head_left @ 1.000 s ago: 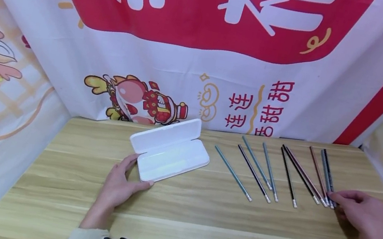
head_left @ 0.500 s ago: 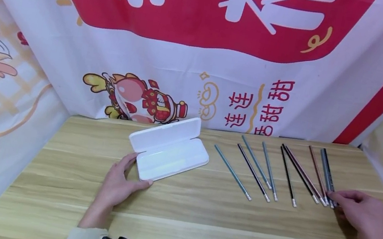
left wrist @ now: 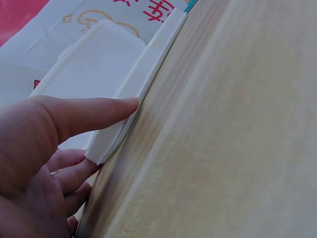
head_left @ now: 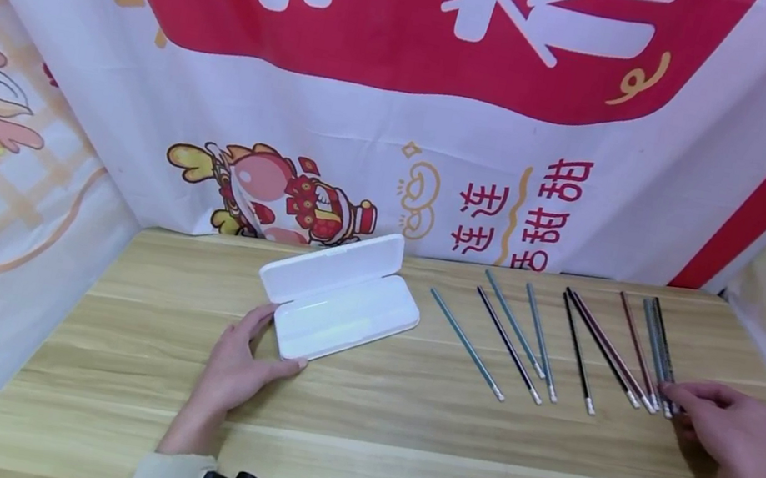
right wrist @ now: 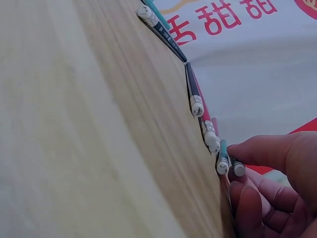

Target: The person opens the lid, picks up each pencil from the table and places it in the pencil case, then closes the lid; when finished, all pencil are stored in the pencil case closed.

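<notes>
A white pencil case lies on the table, its lid raised and its tray bare. My left hand grips the near left corner; in the left wrist view the thumb lies along the front edge and the fingers touch the end. Far to the right, my right hand pinches the eraser end of a dark pencil, the rightmost of a spread row. Beside it lies a blue-green pencil, close to the thumb tip. The curled fingers stay below the pencil in the right wrist view.
Several more pencils lie between the case and my right hand, erasers toward me: a teal one, a dark one, a black one, a reddish one. A printed cloth hangs behind the wooden table.
My right hand has shifted slightly right, and the dark pencil's far end now stands a little apart from the blue-green one. The left hand and the case have stayed put.
</notes>
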Demonstrator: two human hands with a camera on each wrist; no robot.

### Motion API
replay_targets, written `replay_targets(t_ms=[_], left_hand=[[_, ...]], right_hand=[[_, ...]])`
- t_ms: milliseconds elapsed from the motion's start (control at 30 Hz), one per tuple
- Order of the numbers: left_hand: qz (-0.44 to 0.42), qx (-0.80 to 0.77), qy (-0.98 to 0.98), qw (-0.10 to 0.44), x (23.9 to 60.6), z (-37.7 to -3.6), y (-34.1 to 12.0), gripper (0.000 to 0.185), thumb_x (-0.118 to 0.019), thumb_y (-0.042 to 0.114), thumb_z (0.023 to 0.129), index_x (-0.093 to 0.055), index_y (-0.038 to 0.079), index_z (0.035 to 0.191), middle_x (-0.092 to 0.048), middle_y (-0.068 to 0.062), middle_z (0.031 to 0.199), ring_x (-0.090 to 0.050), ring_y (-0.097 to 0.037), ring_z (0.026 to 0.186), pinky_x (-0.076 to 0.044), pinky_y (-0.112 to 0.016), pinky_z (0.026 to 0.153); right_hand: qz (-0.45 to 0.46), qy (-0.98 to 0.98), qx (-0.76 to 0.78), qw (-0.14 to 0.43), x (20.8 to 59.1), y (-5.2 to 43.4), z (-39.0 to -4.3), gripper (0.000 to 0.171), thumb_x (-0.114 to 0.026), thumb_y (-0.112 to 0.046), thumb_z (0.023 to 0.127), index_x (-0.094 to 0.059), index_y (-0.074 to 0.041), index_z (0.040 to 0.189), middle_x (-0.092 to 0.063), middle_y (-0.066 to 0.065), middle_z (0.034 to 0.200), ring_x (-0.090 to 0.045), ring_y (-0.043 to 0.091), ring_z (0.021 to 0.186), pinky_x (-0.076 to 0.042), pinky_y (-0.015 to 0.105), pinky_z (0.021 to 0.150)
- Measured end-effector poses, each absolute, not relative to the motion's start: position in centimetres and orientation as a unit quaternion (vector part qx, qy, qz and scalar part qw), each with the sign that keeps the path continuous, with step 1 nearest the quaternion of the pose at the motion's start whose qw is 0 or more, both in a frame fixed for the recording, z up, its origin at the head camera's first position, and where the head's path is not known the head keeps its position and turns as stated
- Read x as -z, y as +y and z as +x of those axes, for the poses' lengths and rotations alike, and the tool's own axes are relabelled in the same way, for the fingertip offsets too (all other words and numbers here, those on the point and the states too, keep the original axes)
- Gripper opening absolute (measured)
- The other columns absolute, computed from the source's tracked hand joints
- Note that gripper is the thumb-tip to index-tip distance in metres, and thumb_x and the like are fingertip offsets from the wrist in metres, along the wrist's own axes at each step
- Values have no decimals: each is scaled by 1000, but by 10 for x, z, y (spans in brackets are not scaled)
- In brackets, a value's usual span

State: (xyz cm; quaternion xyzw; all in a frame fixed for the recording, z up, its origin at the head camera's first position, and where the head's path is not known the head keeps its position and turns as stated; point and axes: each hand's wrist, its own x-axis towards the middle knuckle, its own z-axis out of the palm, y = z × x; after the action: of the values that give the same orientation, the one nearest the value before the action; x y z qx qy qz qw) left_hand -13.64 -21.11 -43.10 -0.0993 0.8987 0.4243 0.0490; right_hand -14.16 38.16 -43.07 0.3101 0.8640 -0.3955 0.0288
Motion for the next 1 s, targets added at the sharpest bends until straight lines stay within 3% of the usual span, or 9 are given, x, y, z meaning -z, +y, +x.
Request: replay_targets(t_ms=[267,533,767,1000], left_hand=[[-104,-426,897,51,430,-136,-210,101,-91,36,85,-36,21,168,-37,-14,175,-15,-42,168,-2,-65,137],[-105,-428,896,50,430,-136,-211,100,-92,35,84,-37,21,167,-37,-14,175,-13,-43,168,-2,-66,136],[-99,-430,896,46,430,-136,-210,100,-93,35,83,-39,19,166,-38,-16,174,-16,-43,167,-1,-63,138],[-98,-429,897,48,430,-136,-211,100,-93,35,83,-39,19,166,-38,-15,175,-14,-45,167,-1,-64,137]], right_hand=[[318,853,413,15,427,384,-139,60,-62,-42,106,-59,2,147,-67,-7,80,-64,10,67,-59,29,57],[302,855,421,3,419,380,-139,65,-58,-50,108,-55,-1,151,-71,6,107,-64,8,75,-59,26,59],[221,857,465,1,409,370,-138,59,-61,-52,106,-62,-5,142,-65,-27,83,-69,5,76,-63,25,66],[146,853,501,20,401,352,-136,45,-62,-44,108,-65,-8,136,-69,-26,90,-68,5,81,-63,25,71]])
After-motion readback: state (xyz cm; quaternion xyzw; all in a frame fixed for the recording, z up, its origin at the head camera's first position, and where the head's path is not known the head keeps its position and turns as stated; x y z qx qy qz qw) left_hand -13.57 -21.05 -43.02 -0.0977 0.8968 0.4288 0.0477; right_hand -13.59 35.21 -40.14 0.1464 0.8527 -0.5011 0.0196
